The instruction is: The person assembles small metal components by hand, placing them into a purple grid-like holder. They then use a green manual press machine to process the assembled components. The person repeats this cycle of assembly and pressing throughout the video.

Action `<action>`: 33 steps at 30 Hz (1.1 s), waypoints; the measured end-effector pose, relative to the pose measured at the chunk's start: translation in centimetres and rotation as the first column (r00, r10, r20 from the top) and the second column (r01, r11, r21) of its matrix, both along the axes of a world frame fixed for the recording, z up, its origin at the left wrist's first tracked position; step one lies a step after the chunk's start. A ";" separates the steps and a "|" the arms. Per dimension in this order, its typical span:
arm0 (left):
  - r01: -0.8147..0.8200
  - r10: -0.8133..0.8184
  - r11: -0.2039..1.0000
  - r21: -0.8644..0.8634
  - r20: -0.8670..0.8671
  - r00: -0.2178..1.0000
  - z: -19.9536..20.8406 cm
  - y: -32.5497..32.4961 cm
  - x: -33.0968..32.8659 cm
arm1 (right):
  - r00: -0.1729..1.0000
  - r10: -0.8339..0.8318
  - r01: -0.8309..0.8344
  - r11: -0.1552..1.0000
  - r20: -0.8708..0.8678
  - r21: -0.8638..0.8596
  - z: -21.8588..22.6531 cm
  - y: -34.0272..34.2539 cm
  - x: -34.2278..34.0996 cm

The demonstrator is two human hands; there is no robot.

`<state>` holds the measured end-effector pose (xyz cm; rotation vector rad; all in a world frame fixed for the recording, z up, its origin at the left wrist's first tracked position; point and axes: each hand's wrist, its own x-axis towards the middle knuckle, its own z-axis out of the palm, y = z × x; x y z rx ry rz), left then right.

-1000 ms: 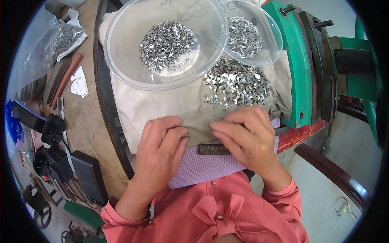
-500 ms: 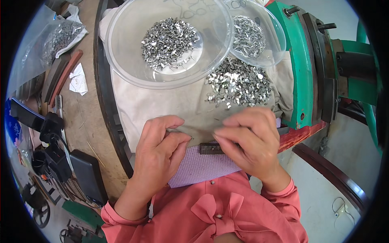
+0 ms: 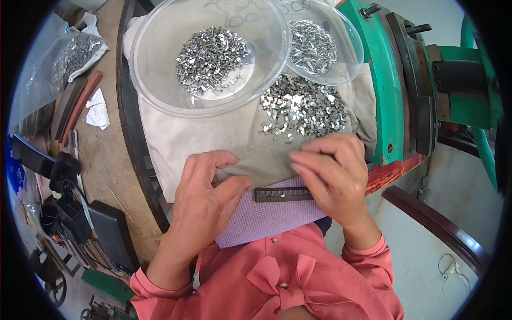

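My left hand (image 3: 205, 186) hovers over the beige cloth with thumb and index finger apart and nothing visible between them. Across from it, my right hand (image 3: 338, 173) has thumb and fingertips drawn together; whatever they may hold is too small or hidden to name. Under the right hand lies a dark, ridged metal bar (image 3: 272, 196), its right end covered by the fingers. It rests on a purple textured mat (image 3: 240, 218) over my lap. Beyond the right hand, small shiny metal chips (image 3: 304, 109) are heaped on the cloth (image 3: 181, 141).
A large clear plastic bowl (image 3: 149, 88) holds small headed metal pins; a smaller clear bowl (image 3: 349, 64) beside it holds thin metal pins. Green machinery (image 3: 392, 106) stands at the right. On the wooden bench (image 3: 114, 154) at left lie a reddish-brown strip (image 3: 82, 106) and crumpled white paper (image 3: 97, 109).
My left thumb and index finger have moved apart. My right hand has shifted slightly right, away from the left one, and more of the dark bar shows. The whole view has shifted a little.
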<state>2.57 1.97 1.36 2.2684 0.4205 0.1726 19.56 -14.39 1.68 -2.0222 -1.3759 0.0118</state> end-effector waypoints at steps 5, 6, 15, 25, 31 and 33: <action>-0.005 0.005 1.000 -0.028 0.007 1.000 0.0 0.0 0.2 | 0.993 0.062 -0.060 0.998 0.101 -0.027 -0.8 2.2 1.4; -0.019 0.019 0.999 -0.043 0.007 1.000 -0.1 -0.1 0.2 | 0.992 0.062 -0.057 0.997 0.111 -0.046 -0.7 2.5 1.4; 0.029 -0.032 0.999 0.029 0.134 0.990 -0.4 -0.4 0.0 | 0.991 0.027 -0.019 0.998 0.127 -0.062 -0.5 2.3 1.0; 0.104 -0.102 0.995 -0.005 0.128 0.986 -0.3 -1.7 0.2 | 0.993 0.070 -0.071 0.997 -0.095 -0.016 -0.2 -1.9 -3.3; 0.103 -0.101 0.995 -0.004 0.126 0.987 0.0 -1.7 0.3 | 0.999 0.026 -0.028 0.999 -0.040 -0.045 0.2 -1.3 -1.1; 0.113 -0.111 0.994 -0.005 0.123 0.986 0.1 -1.9 0.7 | 0.999 -0.018 0.020 0.999 0.049 -0.050 -0.2 -0.7 0.3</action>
